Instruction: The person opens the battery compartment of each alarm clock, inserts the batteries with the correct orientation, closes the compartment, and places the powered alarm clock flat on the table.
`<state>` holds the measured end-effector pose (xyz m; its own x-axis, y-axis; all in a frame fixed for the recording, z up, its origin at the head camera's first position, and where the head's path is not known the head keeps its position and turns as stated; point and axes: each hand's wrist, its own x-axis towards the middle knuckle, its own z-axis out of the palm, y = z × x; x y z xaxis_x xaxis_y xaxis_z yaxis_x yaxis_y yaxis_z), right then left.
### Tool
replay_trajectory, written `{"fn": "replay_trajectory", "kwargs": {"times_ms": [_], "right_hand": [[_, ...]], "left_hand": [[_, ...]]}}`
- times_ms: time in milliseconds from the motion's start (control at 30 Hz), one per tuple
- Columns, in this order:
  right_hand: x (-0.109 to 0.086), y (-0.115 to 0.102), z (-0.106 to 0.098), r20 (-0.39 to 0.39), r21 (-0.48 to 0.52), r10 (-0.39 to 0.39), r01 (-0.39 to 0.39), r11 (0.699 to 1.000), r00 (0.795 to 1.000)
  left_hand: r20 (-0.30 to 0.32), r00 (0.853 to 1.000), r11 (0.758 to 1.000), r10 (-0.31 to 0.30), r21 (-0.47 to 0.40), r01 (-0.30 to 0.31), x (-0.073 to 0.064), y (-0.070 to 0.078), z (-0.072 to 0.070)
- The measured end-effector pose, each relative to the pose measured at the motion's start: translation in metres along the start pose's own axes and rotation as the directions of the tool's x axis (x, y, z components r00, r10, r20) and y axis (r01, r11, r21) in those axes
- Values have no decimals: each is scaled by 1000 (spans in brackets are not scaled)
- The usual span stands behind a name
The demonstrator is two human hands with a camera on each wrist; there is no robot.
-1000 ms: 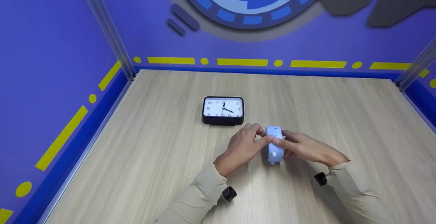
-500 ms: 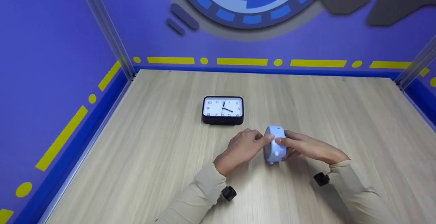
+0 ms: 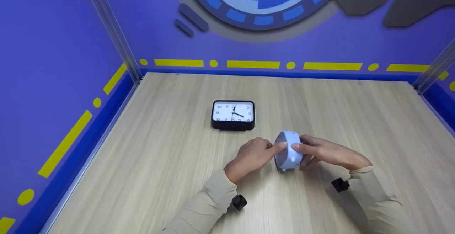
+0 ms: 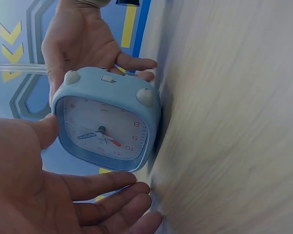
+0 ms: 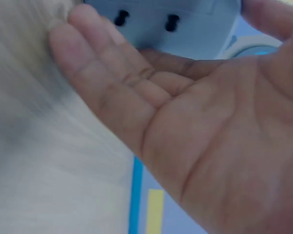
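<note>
A pale blue alarm clock [image 3: 292,152] stands on its side on the wooden table, its face to the left and its small white feet towards me. In the left wrist view, the face of the alarm clock [image 4: 102,129] appears upside down. My left hand [image 3: 251,155] has its thumb on the clock's upper edge. The other fingers [image 4: 100,187] extend nearly straight beside the clock. My right hand [image 3: 325,152] holds the clock from the back side, thumb on top. The right wrist view shows the right palm [image 5: 210,131] and two dark knobs on the clock's back.
A black rectangular clock [image 3: 233,115] with a white dial sits on the table [image 3: 170,148], behind and left of my hands. Blue printed walls [image 3: 249,49] with yellow marks border the table at the back and both sides.
The blue alarm clock has turned so more of its face shows on the left. My right hand has shifted slightly right with it; my left fingers have drawn slightly lower. The black clock stays put.
</note>
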<state>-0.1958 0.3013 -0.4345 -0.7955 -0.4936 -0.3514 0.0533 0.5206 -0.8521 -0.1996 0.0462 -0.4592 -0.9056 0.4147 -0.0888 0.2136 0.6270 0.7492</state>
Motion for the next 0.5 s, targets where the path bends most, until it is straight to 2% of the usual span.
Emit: {"fn": "replay_trajectory", "kwargs": {"times_ms": [200, 500], "right_hand": [[-7, -3, -6, 19, 16, -47, 47, 999, 999], [-7, 0, -5, 43, 75, -41, 37, 996, 998]], "left_hand": [[-17, 1000, 1000, 9, -19, -9, -1, 2, 3], [-37, 999, 999, -11, 33, 12, -2, 3, 7]]}}
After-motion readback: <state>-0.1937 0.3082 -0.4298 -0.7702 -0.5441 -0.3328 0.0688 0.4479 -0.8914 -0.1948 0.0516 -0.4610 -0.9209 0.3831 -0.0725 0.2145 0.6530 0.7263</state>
